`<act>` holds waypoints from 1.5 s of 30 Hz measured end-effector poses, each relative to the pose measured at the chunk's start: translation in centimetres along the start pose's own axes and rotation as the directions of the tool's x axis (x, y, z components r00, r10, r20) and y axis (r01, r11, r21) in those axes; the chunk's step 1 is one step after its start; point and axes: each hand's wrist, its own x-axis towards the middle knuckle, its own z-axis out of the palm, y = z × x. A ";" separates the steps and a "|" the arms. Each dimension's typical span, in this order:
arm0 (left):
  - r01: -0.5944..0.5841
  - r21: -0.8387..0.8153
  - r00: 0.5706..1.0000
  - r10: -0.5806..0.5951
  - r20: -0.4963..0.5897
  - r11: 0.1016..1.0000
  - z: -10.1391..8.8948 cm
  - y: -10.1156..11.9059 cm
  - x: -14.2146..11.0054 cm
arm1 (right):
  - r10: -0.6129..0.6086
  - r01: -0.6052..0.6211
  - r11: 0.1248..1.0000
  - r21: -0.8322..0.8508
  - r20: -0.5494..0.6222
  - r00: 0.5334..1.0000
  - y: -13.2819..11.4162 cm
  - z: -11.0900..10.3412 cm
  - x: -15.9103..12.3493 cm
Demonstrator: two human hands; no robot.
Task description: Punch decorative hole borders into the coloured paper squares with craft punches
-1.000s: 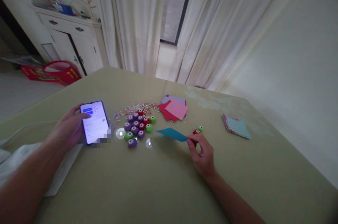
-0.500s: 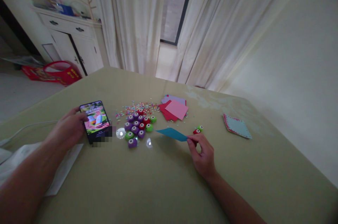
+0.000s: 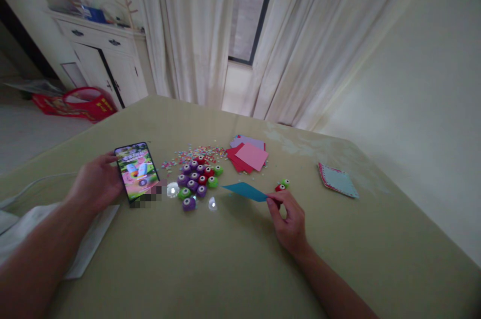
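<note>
My left hand (image 3: pixel 95 185) grips a smartphone (image 3: pixel 137 171) by its left edge, and the lit screen shows a colourful picture. My right hand (image 3: pixel 288 221) rests on the table and pinches one corner of a blue paper sheet (image 3: pixel 245 191), with a small red punch under the fingers. Between the hands lies a cluster of small purple, red and green paper punches (image 3: pixel 196 179). Behind the cluster, coloured paper confetti (image 3: pixel 195 151) is scattered.
A stack of pink, red and lilac paper (image 3: pixel 248 155) lies past the punches. Red and green punches (image 3: pixel 281 185) sit by my right hand. A light blue card stack (image 3: pixel 337 180) lies far right. White cloth (image 3: pixel 22 229) and a cable sit at left; a red bag (image 3: pixel 80 102) stands on the floor.
The phone screen changed from a white app page to a colourful picture. My left thumb came off the screen. My right hand and the blue paper stayed put.
</note>
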 end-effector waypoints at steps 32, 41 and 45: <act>-0.036 -0.054 0.969 0.048 0.243 0.998 -0.3 -0.5 -0.8 | -0.002 0.002 1.000 0.001 0.008 1.000 0.2 -0.1 -0.1; 0.021 -0.061 0.931 0.002 0.365 0.998 -1.2 -0.9 -0.4 | 0.004 -0.004 1.000 0.015 0.000 1.000 0.4 0.0 -0.1; 0.034 -0.052 0.939 -0.015 0.344 0.998 -1.5 -1.2 0.3 | 0.004 -0.004 1.000 0.019 0.002 1.000 0.4 0.0 -0.1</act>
